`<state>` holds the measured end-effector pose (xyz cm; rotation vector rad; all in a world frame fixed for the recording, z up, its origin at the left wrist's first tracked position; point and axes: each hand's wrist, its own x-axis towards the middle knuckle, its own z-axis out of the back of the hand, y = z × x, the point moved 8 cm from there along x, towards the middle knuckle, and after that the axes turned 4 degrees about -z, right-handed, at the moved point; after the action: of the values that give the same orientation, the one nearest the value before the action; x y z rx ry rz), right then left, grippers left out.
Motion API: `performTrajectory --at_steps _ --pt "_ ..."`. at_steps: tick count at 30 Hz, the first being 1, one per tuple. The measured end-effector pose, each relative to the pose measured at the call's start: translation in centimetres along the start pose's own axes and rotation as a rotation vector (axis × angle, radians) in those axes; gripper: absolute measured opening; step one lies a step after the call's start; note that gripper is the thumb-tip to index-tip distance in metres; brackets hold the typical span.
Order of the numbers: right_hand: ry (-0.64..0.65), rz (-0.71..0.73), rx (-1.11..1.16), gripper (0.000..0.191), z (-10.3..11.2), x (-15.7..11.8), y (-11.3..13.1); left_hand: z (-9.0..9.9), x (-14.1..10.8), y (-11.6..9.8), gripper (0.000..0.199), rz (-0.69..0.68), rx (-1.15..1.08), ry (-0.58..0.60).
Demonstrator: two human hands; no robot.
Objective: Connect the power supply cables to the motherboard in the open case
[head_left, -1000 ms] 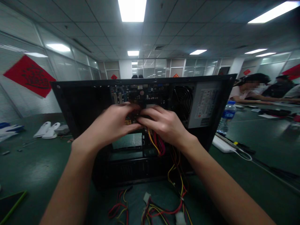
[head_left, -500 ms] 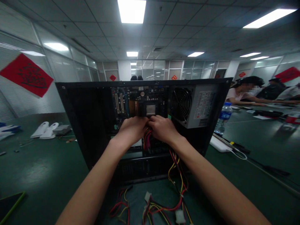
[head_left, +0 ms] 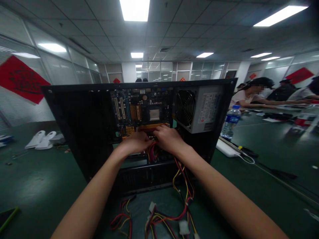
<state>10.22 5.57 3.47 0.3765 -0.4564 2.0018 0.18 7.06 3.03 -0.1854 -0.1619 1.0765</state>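
Both of my hands are inside an open black computer case (head_left: 82,87) standing on its side. My left hand (head_left: 136,142) is closed, with its fingertips at a bundle of coloured power cables (head_left: 152,153). Beside it, my right hand (head_left: 170,137) bends its fingers over the top of the same bundle; the cable end is hidden under them. Just above the fingers run orange memory slots (head_left: 152,127) on the motherboard (head_left: 157,99). A square processor socket (head_left: 154,114) is higher up. The power supply (head_left: 205,108) with its round fan grille sits at the upper right.
Loose cables with white connectors (head_left: 184,227) lie on the green table (head_left: 37,186) in front of the case. To the right are a water bottle (head_left: 231,122) and a white power strip (head_left: 226,147). White slippers (head_left: 41,139) lie left. Another person (head_left: 251,94) leans over the table at the far right.
My hands have come down slightly and drawn a little apart, uncovering the orange memory slots. The whole view has shifted, so the case appears further left.
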Motion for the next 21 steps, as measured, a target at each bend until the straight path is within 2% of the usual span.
performTrajectory --at_steps 6,12,15,21 --pt "0.052 -0.048 0.05 0.028 -0.3 0.1 -0.2 -0.3 -0.1 -0.2 0.039 0.08 0.122 0.023" --pt "0.098 -0.063 0.064 0.028 -0.3 -0.1 -0.2 0.0 -0.4 -0.8 0.039 0.102 0.17 -0.034" --pt "0.103 -0.064 0.067 0.028 -0.4 -0.2 -0.3 0.3 -0.5 -1.1 0.04 0.094 0.204 -0.065" --pt "0.093 -0.035 0.086 0.028 -0.7 -0.2 -0.3 0.7 -0.4 -0.8 0.036 0.124 0.208 -0.042"
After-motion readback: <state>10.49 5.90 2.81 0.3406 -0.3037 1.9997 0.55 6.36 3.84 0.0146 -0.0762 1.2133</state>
